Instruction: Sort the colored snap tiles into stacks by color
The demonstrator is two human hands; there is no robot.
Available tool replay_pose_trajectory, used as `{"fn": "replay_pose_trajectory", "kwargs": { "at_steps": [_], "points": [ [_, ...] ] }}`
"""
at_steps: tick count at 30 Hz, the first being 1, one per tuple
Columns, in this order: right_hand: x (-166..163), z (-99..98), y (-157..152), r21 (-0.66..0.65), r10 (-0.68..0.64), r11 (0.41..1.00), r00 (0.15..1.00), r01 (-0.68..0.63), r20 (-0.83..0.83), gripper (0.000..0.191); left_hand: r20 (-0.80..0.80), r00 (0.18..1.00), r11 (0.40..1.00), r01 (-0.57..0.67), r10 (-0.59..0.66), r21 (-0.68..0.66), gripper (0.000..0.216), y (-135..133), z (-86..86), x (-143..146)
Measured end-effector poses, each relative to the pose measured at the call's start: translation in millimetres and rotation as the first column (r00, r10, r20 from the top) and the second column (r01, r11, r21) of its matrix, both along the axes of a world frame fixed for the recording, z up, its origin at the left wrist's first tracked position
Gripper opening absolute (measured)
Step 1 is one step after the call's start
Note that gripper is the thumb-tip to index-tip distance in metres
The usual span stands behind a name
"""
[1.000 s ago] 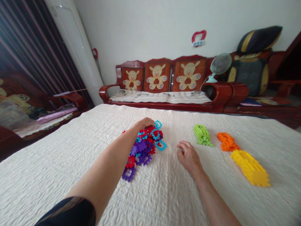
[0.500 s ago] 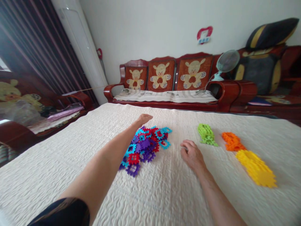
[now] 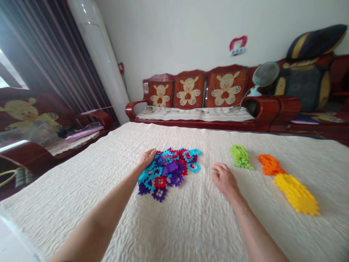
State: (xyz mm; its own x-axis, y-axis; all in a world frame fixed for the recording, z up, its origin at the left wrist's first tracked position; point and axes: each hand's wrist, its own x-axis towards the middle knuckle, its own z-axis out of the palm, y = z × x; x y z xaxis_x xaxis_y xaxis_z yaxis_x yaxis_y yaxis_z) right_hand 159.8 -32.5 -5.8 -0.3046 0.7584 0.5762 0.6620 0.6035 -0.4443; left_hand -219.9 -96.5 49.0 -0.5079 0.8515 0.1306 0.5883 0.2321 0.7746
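"So, where is the left hand (image 3: 148,157)?"

"At the far left edge of the heap of plastic pieces (image 3: 172,167), with its fingertips against the rim. The heap spreads from those fingers to the right and back toward the person's body, all purple, red and light blue."

"Is it gripping one?"

"I can't tell. The fingers lie close together, and their tips are lost among the pieces."

"What sits on the near side of that hand?"

"Light blue pieces first. Closer to the body come a red piece (image 3: 160,182) with a window pattern and a purple piece (image 3: 159,194) much like it."

"And the right hand (image 3: 225,179)?"

"It rests on the white quilted cover (image 3: 191,222), right of the heap and apart from it. Its fingers curl in with the thumb near them; whether anything is tucked inside, I can't tell."

"Anything near that one?"

"Yes, the green pieces (image 3: 240,155), bunched just beyond it and to its right. Farther right are the orange pieces (image 3: 270,164), then the yellow pieces (image 3: 297,194) in a long row, one end meeting the orange."

"And beyond both hands?"

"A wooden sofa (image 3: 265,111) with bear cushions (image 3: 189,91)."
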Motion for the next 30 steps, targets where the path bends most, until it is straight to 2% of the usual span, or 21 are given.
{"fn": "replay_pose_trajectory", "kwargs": {
  "at_steps": [3, 7, 13, 20, 23, 25, 28, 30],
  "points": [
    [-0.4, 1.0, -1.1, 0.014, -0.006, 1.0, 1.0, 0.006, -0.004, 0.024, -0.034, 0.999, 0.999, 0.012, -0.011, 0.042, 0.044, 10.9, -6.2, 12.2],
    [-0.5, 1.6, -1.6, 0.009, -0.003, 1.0, 1.0, 0.003, -0.009, 0.022, 0.019, 0.998, 0.996, 0.065, -0.066, 0.069, 0.044, 27.3, -6.8, 28.8],
    [-1.3, 3.0, -3.6, 0.006, 0.005, 1.0, 0.999, -0.005, -0.037, 0.023, -0.039, 0.993, 0.993, 0.109, -0.107, 0.036, 0.04, 55.2, -7.8, 53.0],
    [-0.8, 1.2, -3.0, 0.007, 0.011, 1.0, 0.999, -0.011, -0.038, 0.023, -0.049, 0.985, 0.985, 0.167, -0.166, 0.029, 0.04, 75.2, 1.6, 67.2],
    [-0.1, 0.4, -1.8, -0.011, 0.016, 1.0, 0.999, -0.016, -0.036, 0.023, -0.042, 0.99, 0.989, 0.134, -0.132, 0.057, 0.042, 66.9, 6.4, 57.5],
    [0.2, 0.4, -1.5, -0.019, 0.016, 1.0, 0.999, -0.017, -0.036, 0.023, -0.036, 0.994, 0.991, 0.106, -0.103, 0.079, 0.045, 51.3, 7.6, 46.4],
    [0.1, 0.4, -1.4, -0.005, 0.018, 1.0, 0.999, -0.018, -0.047, 0.024, -0.009, 0.998, 0.995, 0.062, -0.061, 0.073, 0.051, 13.3, 5.5, 27.4],
    [-0.2, 0.0, -1.0, 0.004, 0.019, 1.0, 0.998, -0.019, -0.058, 0.024, -0.022, 0.996, 0.993, 0.086, -0.085, 0.079, 0.058, -17.9, 1.7, 15.5]
  ]
}}
